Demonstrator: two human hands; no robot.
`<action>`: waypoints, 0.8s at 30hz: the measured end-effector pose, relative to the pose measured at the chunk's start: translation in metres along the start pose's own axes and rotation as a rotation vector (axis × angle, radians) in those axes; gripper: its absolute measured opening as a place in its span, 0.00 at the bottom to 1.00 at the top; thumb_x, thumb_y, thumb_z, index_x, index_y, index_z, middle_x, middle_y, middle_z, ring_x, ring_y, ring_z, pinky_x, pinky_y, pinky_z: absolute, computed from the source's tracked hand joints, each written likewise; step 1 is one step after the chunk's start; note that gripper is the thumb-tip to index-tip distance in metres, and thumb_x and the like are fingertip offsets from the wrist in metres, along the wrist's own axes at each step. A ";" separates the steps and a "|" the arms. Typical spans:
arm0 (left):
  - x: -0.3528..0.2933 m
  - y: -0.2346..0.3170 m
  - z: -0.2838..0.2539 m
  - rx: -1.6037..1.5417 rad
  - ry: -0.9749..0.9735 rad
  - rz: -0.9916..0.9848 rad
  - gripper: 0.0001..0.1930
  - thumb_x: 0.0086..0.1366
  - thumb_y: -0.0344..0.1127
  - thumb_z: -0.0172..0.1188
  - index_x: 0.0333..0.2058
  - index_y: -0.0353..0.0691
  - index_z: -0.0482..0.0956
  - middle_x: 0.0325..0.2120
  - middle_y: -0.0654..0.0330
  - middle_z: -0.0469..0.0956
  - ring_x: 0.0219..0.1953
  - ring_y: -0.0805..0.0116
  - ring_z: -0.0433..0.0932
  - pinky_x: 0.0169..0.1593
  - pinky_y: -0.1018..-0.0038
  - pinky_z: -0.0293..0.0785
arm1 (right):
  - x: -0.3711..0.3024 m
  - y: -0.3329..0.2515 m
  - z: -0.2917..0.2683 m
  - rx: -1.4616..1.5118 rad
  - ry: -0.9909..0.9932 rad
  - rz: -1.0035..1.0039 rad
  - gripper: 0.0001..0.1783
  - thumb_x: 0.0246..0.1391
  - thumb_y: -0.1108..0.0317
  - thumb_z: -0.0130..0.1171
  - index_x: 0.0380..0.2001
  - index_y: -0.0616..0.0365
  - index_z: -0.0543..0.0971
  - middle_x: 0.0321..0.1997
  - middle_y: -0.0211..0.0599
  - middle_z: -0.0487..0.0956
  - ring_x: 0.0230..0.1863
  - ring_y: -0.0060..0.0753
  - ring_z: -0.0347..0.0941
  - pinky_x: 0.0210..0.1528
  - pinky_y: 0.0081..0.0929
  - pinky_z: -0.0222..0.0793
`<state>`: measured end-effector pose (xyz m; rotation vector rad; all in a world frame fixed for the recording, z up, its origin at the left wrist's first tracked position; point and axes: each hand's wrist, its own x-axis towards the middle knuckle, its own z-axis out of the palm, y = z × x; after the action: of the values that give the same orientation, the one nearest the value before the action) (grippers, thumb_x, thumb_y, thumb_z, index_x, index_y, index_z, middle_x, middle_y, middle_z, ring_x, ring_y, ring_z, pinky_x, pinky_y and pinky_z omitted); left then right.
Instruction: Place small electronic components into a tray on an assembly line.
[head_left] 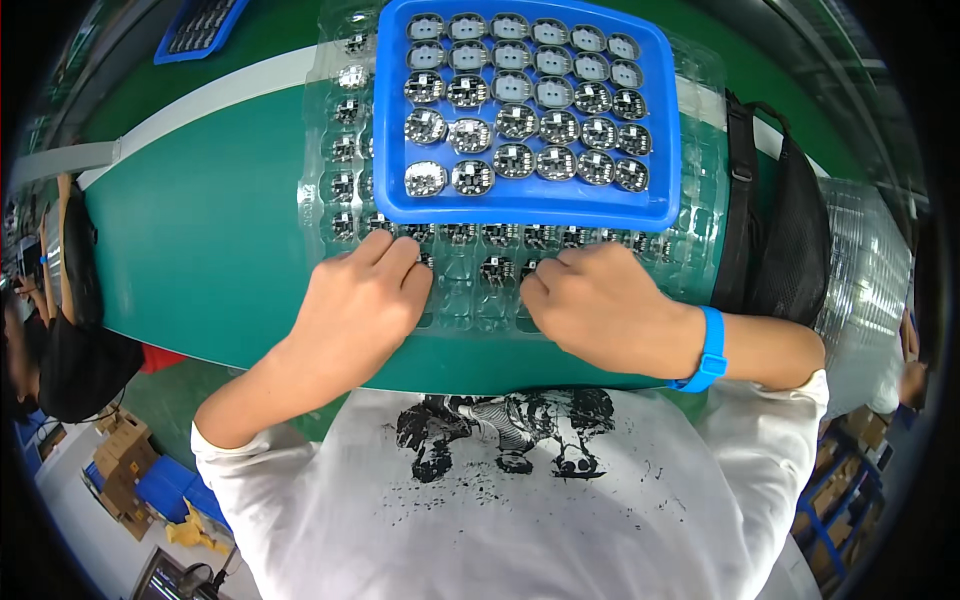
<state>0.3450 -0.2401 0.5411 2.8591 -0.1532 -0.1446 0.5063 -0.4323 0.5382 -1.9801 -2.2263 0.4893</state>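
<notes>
My left hand (365,290) is closed, knuckles up, over the near left part of a clear plastic compartment tray (455,285). A bit of a small circuit board shows beside its fingers. Across from it, my right hand (590,300) is also closed, its fingertips at the tray's near row beside another small board. What either hand pinches is hidden beneath the fingers. Between them a small circuit board (496,270) sits in a compartment. On top of the clear tray rests a blue plastic tray (530,212) with rows of round grey housings (510,55) and round circuit boards (472,178).
The green tabletop (200,220) extends left. A black mesh bag (795,230) lies right of the trays, beside stacked clear plastic trays (865,290). Another blue tray (200,28) with parts is at the far left. Another person's dark clothing (85,370) shows at the left edge.
</notes>
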 end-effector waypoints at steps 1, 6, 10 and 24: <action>0.002 0.001 -0.002 0.026 -0.022 -0.002 0.08 0.49 0.27 0.65 0.28 0.35 0.76 0.26 0.59 0.70 0.30 0.62 0.73 0.27 0.67 0.71 | 0.001 -0.001 0.000 -0.022 0.001 -0.016 0.06 0.37 0.72 0.58 0.18 0.58 0.70 0.19 0.34 0.70 0.23 0.33 0.72 0.24 0.30 0.68; 0.017 -0.009 -0.040 -0.071 0.182 0.071 0.06 0.47 0.25 0.60 0.23 0.36 0.72 0.24 0.58 0.68 0.29 0.61 0.72 0.26 0.68 0.71 | -0.004 0.008 -0.030 0.046 -0.007 -0.016 0.05 0.40 0.72 0.59 0.21 0.59 0.73 0.21 0.37 0.72 0.24 0.37 0.73 0.25 0.32 0.69; 0.039 -0.037 -0.047 -0.174 0.436 -0.027 0.06 0.52 0.25 0.63 0.29 0.35 0.77 0.26 0.57 0.71 0.31 0.56 0.73 0.31 0.64 0.71 | 0.011 0.044 -0.068 0.042 0.330 0.085 0.05 0.48 0.72 0.60 0.29 0.60 0.79 0.27 0.41 0.77 0.29 0.47 0.75 0.29 0.38 0.70; 0.120 -0.039 -0.017 -0.071 0.514 0.095 0.03 0.54 0.28 0.64 0.25 0.35 0.79 0.27 0.58 0.73 0.35 0.58 0.72 0.39 0.64 0.73 | 0.040 0.087 -0.054 -0.260 0.377 0.109 0.05 0.48 0.70 0.62 0.24 0.60 0.78 0.25 0.39 0.77 0.29 0.46 0.75 0.30 0.38 0.70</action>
<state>0.4694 -0.2127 0.5362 2.7063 -0.1722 0.5856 0.5990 -0.3769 0.5569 -2.1069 -2.0348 -0.1661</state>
